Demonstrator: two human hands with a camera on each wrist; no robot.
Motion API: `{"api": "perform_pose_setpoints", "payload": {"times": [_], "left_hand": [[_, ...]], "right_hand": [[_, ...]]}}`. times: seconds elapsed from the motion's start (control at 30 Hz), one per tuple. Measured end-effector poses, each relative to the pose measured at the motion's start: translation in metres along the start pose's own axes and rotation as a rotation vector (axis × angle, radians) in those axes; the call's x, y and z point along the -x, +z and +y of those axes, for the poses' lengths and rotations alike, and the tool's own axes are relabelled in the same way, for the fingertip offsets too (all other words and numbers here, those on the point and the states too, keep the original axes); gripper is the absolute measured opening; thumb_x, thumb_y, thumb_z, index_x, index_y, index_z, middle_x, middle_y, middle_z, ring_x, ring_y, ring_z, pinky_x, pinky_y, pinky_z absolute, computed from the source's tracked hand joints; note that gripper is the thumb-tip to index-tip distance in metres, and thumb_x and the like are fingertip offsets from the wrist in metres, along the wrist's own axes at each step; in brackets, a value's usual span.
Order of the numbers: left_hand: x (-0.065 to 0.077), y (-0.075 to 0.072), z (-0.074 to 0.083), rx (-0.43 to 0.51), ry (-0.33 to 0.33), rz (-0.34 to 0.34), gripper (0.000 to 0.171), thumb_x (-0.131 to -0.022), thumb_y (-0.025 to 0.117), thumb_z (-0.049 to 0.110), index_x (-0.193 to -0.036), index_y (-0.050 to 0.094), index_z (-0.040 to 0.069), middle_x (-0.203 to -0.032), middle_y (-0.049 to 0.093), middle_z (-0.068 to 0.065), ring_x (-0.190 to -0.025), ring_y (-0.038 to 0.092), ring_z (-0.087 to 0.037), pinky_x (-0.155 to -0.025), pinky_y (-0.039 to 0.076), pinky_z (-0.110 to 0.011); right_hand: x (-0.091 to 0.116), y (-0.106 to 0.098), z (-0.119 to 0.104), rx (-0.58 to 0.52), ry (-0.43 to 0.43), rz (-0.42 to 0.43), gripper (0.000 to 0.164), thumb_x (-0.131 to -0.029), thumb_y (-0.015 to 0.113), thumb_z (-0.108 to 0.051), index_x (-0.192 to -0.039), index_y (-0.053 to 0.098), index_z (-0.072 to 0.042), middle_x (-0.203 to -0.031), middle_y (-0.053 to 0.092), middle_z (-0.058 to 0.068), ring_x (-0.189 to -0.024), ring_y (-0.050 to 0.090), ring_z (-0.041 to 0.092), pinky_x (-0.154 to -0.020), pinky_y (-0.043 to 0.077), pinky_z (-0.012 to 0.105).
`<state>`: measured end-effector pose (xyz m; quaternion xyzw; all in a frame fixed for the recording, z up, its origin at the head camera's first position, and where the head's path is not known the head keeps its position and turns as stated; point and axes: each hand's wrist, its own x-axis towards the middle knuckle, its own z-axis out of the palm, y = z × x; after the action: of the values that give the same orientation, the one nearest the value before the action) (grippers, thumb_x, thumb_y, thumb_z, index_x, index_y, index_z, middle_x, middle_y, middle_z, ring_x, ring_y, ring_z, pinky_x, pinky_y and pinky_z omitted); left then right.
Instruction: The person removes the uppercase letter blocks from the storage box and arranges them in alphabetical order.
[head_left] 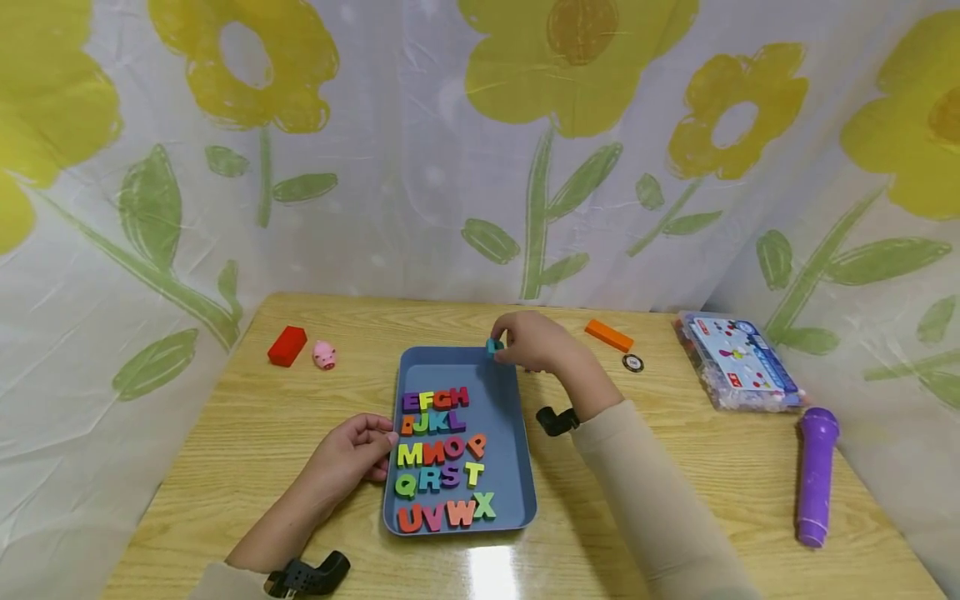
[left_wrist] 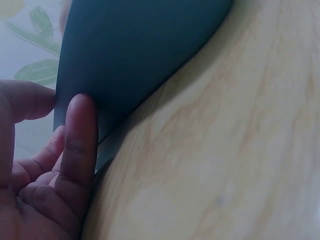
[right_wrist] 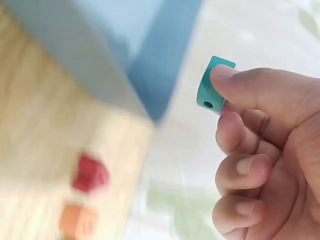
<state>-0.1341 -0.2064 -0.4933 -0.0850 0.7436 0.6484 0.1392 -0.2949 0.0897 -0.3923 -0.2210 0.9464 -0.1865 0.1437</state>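
Observation:
A blue-grey tray [head_left: 498,417] holds several rows of coloured plastic letters [head_left: 433,454] toward its left side and near end. My left hand [head_left: 358,450] grips the tray's left wall, thumb at the rim; the left wrist view shows fingers [left_wrist: 80,135] against the outer side. Between thumb and fingertips, my right hand [head_left: 536,340] pinches a teal letter [right_wrist: 212,85] by the tray's far right corner. Which letter it is cannot be told, since fingers cover part of it. A blurred red piece [right_wrist: 90,172] and an orange piece [right_wrist: 77,220] lie on the table beside the tray.
At the back left are a red block [head_left: 287,346] and a pink pig toy [head_left: 325,355]. Rightward lie an orange block [head_left: 609,335], a round black-and-white disc [head_left: 633,362], a clear plastic box [head_left: 738,362] with a printed label, and a purple toy microphone [head_left: 816,475].

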Motion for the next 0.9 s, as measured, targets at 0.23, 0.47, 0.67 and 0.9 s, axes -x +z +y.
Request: {"api": "perform_pose_setpoints", "payload": {"times": [0.23,0.47,0.67,0.9], "left_hand": [[0.001,0.0,0.001,-0.003,-0.007,0.007,0.034,-0.107,0.071,0.016,-0.133,0.061,-0.002,-0.098,0.071,-0.01,-0.077,0.067,-0.02,-0.069,0.063,-0.028],[0.0,-0.001,0.0,-0.008,0.0,0.0,0.036,-0.108,0.071,0.019,-0.135,0.06,-0.002,-0.098,0.071,-0.008,-0.078,0.067,-0.02,-0.069,0.063,-0.029],[0.001,-0.001,0.0,0.005,0.004,0.001,0.038,-0.108,0.071,0.019,-0.136,0.059,-0.003,-0.099,0.07,-0.007,-0.079,0.067,-0.02,-0.069,0.063,-0.029],[0.0,0.0,0.001,0.03,0.013,-0.009,0.035,-0.107,0.07,0.015,-0.134,0.059,-0.005,-0.096,0.071,-0.006,-0.078,0.069,-0.017,-0.069,0.063,-0.028]], "right_hand": [[0.03,-0.03,0.066,-0.168,0.086,0.062,0.03,-0.105,0.073,-0.021,-0.132,0.07,-0.008,-0.088,0.062,0.01,-0.068,0.053,0.022,-0.067,0.046,0.036],[0.051,-0.023,0.123,-0.101,0.21,0.058,0.03,-0.106,0.071,-0.018,-0.132,0.069,-0.004,-0.1,0.063,0.012,-0.083,0.055,0.025,-0.073,0.047,0.039],[0.055,-0.013,0.138,-0.051,0.26,0.031,0.033,-0.105,0.07,-0.017,-0.136,0.069,-0.004,-0.108,0.069,0.015,-0.088,0.061,0.027,-0.077,0.051,0.042],[0.054,-0.005,0.144,-0.022,0.285,0.017,0.031,-0.105,0.073,-0.019,-0.132,0.071,-0.006,-0.109,0.069,0.015,-0.091,0.062,0.031,-0.082,0.054,0.047]]}}
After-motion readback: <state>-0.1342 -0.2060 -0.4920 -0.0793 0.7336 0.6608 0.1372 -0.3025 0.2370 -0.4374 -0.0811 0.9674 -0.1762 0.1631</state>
